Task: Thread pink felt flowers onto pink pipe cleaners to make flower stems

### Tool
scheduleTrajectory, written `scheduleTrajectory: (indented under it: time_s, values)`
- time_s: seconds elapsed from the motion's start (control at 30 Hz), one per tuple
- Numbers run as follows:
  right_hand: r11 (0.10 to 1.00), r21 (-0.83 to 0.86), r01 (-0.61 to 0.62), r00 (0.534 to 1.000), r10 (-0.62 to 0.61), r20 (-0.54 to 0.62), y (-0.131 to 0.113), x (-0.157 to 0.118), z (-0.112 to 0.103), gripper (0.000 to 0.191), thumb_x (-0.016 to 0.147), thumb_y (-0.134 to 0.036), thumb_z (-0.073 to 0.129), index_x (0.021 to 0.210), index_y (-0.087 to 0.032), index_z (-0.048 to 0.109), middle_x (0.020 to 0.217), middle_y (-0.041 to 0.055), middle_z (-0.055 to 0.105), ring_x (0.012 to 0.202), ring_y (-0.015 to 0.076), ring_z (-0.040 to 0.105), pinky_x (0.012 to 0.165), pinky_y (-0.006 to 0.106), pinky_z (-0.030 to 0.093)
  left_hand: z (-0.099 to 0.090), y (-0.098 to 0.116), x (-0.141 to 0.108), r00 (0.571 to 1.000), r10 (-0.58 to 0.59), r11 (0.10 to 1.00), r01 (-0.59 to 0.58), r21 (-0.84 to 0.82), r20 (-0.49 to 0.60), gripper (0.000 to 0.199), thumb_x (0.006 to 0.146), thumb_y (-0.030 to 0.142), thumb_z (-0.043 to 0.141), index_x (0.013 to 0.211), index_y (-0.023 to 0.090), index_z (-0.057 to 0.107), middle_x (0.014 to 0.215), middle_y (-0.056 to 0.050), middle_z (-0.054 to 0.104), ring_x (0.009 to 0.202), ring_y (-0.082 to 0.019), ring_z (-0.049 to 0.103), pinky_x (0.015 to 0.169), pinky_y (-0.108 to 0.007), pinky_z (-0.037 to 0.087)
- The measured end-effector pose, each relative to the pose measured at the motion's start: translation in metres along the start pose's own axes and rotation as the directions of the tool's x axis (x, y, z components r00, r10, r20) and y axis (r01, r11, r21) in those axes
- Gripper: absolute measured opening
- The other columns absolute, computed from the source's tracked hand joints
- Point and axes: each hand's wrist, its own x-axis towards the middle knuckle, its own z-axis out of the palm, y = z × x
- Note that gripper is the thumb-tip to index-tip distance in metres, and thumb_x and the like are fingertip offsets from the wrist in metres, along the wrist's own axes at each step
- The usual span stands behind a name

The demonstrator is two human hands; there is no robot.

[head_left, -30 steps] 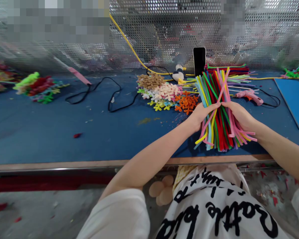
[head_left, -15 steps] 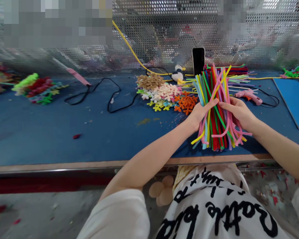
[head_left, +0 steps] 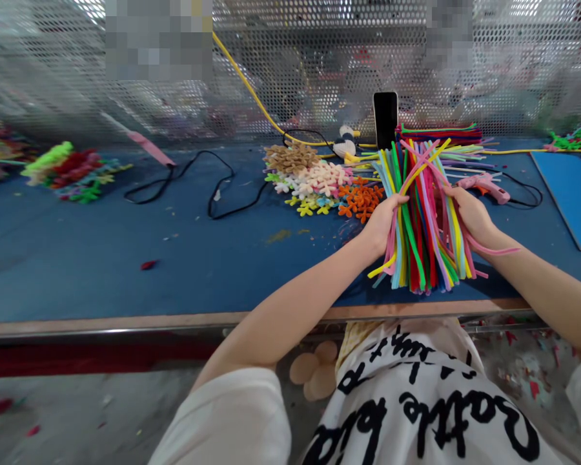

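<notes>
A thick bundle of pipe cleaners [head_left: 419,239] in pink, yellow, green, red and light blue stands near the table's front edge. My left hand [head_left: 385,219] is closed around its left side, the thumb lying across the front. On the right side my right hand [head_left: 469,210] grips the same bundle, its fingers partly hidden behind the stems. A few pink and yellow stems cross at the top, and one pink stem sticks out over my right wrist. Left of the bundle lies a pile of orange fuzzy flower shapes [head_left: 361,200].
Brown fuzzy shapes [head_left: 290,158] and pale pink ones [head_left: 324,179] lie left of the bundle. A pink glue gun [head_left: 487,186] with a black cord rests at right, near a blue board [head_left: 571,200]. A phone [head_left: 385,119] leans at the back. A pink-handled tool [head_left: 150,148] lies far left.
My hands have moved slightly apart, and the bundle has spread wider at the top. A pink stem now reaches farther right over my wrist.
</notes>
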Motion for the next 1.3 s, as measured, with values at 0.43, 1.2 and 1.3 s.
scheduleTrajectory:
  time_s: [0.43, 1.2, 1.3]
  values:
    - [0.998, -0.056, -0.012, 0.984, 0.022, 0.177, -0.001, -0.009, 0.003, 0.014, 0.076, -0.018, 0.088, 0.082, -0.018, 0.076, 0.084, 0.004, 0.082, 0.069, 0.0192, 0.076, 0.074, 0.031, 0.067, -0.004, -0.007, 0.003, 0.976, 0.184, 0.955, -0.204, 0.213, 0.113, 0.04, 0.058, 0.018, 0.086, 0.095, 0.015, 0.072, 0.084, -0.005, 0.079, 0.088, -0.027, 0.077, 0.098, -0.045, 0.061]
    - [0.995, -0.096, 0.0, 0.994, 0.01, 0.108, -0.002, -0.015, 0.006, 0.007, 0.086, -0.025, 0.066, 0.08, -0.023, 0.069, 0.077, 0.005, 0.078, 0.061, 0.0229, 0.071, 0.06, 0.036, 0.064, 0.01, 0.003, -0.015, 0.99, -0.136, 0.99, 0.135, -0.031, -0.028, 0.033, 0.064, 0.015, 0.052, 0.092, 0.017, 0.069, 0.064, -0.004, 0.069, 0.068, -0.026, 0.074, 0.079, -0.043, 0.067]
    - [0.997, -0.065, -0.042, 0.995, 0.048, 0.091, -0.001, -0.013, 0.006, 0.011, 0.09, -0.029, 0.067, 0.083, -0.022, 0.072, 0.08, 0.0036, 0.08, 0.065, 0.0226, 0.073, 0.065, 0.035, 0.066, 0.007, 0.0, -0.01, 0.994, -0.104, 0.994, 0.103, -0.03, -0.031, 0.034, 0.064, 0.015, 0.053, 0.095, 0.017, 0.069, 0.067, -0.003, 0.071, 0.071, -0.026, 0.075, 0.08, -0.042, 0.066]
